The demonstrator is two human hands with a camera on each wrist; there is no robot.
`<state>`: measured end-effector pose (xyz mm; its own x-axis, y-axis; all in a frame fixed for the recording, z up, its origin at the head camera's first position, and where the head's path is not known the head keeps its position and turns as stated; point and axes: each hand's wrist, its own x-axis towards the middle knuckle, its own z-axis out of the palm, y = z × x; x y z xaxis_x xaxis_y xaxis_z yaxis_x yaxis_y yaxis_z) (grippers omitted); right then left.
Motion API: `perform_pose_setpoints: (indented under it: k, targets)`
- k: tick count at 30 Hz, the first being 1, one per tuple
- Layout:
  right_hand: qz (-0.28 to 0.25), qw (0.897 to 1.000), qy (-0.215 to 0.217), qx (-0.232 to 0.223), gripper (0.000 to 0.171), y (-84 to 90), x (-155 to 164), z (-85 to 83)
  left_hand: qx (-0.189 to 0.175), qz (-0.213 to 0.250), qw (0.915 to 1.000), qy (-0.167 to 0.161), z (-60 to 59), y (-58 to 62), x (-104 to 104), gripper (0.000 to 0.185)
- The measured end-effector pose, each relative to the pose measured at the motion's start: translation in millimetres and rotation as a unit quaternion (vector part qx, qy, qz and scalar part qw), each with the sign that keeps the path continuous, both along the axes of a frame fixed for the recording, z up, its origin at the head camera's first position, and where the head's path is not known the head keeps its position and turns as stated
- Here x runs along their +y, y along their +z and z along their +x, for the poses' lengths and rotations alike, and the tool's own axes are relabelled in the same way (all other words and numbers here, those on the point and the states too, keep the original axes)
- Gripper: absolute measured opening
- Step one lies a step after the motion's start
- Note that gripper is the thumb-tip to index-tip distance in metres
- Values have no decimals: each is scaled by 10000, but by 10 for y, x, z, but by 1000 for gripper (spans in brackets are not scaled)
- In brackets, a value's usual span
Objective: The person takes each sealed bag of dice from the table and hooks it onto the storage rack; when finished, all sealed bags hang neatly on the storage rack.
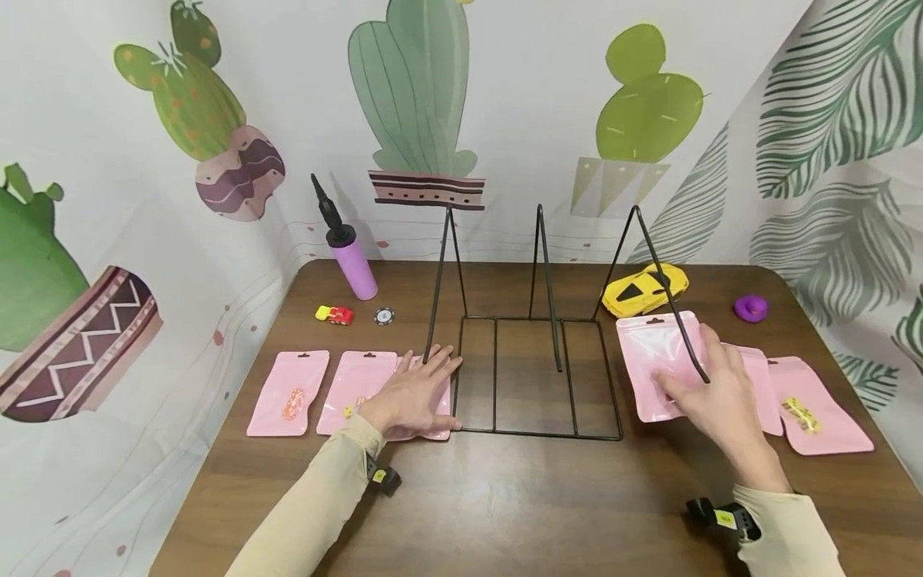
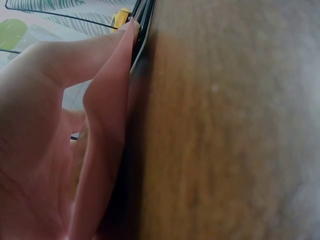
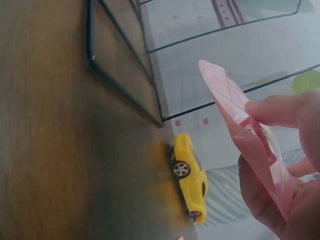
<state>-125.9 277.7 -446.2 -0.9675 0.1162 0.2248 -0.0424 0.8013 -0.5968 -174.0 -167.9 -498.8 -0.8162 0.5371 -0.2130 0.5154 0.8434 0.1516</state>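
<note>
My left hand (image 1: 438,393) lies flat, fingers spread, pressing on a pink pouch (image 1: 436,433) beside the left edge of the black wire rack (image 1: 541,437). In the left wrist view the pouch (image 2: 105,140) bends up against my palm (image 2: 35,125), close to the rack wire (image 2: 142,30). My right hand (image 1: 692,377) pinches another pink pouch (image 1: 649,349) right of the rack. The right wrist view shows thumb and fingers (image 3: 280,107) gripping this pouch (image 3: 245,135), its edge raised off the table.
Two more pink pouches (image 1: 288,393) (image 1: 356,389) lie at left, two others (image 1: 757,377) (image 1: 818,409) at right. A yellow toy car (image 1: 644,290) (image 3: 190,175), a purple object (image 1: 751,308), a purple pump (image 1: 351,260), a small red toy car (image 1: 335,314) and a chip (image 1: 384,316) sit farther back.
</note>
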Motion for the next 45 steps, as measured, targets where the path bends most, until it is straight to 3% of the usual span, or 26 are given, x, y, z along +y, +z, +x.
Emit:
perform_pose_setpoints:
  k: [12, 20, 36, 45]
  targets:
    - [-26, 9995, -51, 296, 95, 201, -88, 214, -1, 11, 10000, -33, -12, 6, 20, 111]
    - [-72, 9973, -142, 723, 92, 285, -164, 343, -14, 9, 10000, 11, -13, 42, -17, 111]
    - [-376, 9886, -113, 1451, 94, 447, -160, 632, 64, 51, 10000, -24, -16, -3, -18, 110]
    - [-521, 9772, -11, 2061, 97, 490, -194, 824, -38, 28, 10000, -20, -10, -8, 8, 111]
